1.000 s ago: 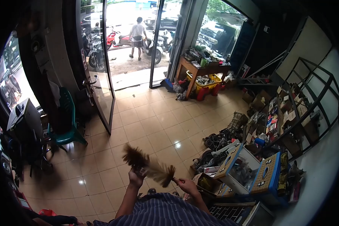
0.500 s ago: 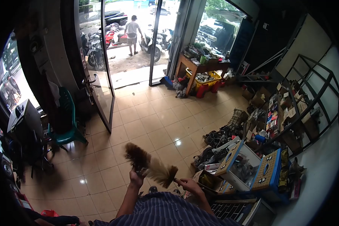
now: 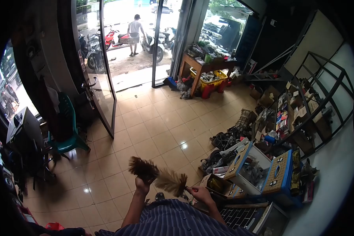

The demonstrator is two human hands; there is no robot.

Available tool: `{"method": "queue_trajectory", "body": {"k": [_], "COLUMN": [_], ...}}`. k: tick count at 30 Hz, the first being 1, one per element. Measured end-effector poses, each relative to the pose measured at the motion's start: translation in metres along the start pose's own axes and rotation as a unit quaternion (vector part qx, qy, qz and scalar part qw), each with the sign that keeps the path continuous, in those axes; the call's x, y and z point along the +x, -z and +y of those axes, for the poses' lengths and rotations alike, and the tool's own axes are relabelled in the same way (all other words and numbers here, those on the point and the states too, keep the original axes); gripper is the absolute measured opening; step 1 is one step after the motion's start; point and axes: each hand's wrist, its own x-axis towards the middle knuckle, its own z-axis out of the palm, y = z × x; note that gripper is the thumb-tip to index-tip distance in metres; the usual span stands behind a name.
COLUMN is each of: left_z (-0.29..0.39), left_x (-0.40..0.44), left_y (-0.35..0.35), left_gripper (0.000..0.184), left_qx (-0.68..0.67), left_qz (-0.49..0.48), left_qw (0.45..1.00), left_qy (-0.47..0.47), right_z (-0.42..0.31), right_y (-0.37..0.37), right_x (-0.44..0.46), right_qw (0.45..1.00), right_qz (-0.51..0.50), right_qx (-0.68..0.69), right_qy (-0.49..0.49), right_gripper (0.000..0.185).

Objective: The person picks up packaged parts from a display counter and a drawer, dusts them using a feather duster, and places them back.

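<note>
Feathers [image 3: 170, 181] could shed if left hand [image 3: 144, 185], clamped on duster [image 3: 142, 166] at 7 o'clock, overgrips while right hand [image 3: 199, 193], clamped on handle [image 3: 187, 188], twists.

Along its right side, the tiled floor [image 3: 153, 122] is covered with dark tangled items [image 3: 223, 140] and an open cardboard box [image 3: 221, 191]; at the left, a green chair [image 3: 69, 125] is supported. The wooden table [image 3: 199, 67] is crowded with clutter — a green cup [image 3: 208, 58] included.
</note>
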Motion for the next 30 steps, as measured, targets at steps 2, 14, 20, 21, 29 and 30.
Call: {"method": "queue_trajectory", "body": {"k": [2, 14, 20, 21, 29, 30], "left_z": [0.002, -0.029, 0.003, 0.011, -0.029, -0.033], "left_x": [-0.003, 0.023, -0.003, -0.008, 0.011, 0.011], "left_y": [-0.007, 0.034, -0.027, -0.042, 0.005, 0.006], "left_gripper": [0.046, 0.027, 0.021, 0.023, 0.006, 0.006], "left_qx": [-0.03, 0.051, -0.012, -0.051, 0.054, 0.055], "left_qz": [0.032, 0.147, 0.188, 0.185, 0.251, 0.25], "left_qw": [0.999, 0.987, 0.982, 0.981, 0.966, 0.966], "left_qy": [0.021, -0.045, -0.031, -0.029, -0.038, -0.038], "right_z": [0.02, 0.011, -0.006, -0.006, 0.022, 0.027], "right_y": [-0.016, -0.014, -0.011, -0.013, -0.017, -0.013], "right_x": [0.012, -0.003, -0.013, -0.012, 0.002, 0.003], "right_qw": [0.999, 0.999, 0.994, 0.994, 0.983, 0.977], "right_qz": [0.034, 0.036, 0.071, 0.07, 0.172, 0.169], "right_qx": [-0.035, -0.013, -0.077, -0.078, 0.066, 0.128], "right_qy": [-0.019, 0.039, 0.035, 0.037, 0.0, 0.029], "right_gripper": [0.058, 0.058, 0.056, 0.056, 0.05, 0.048]}}
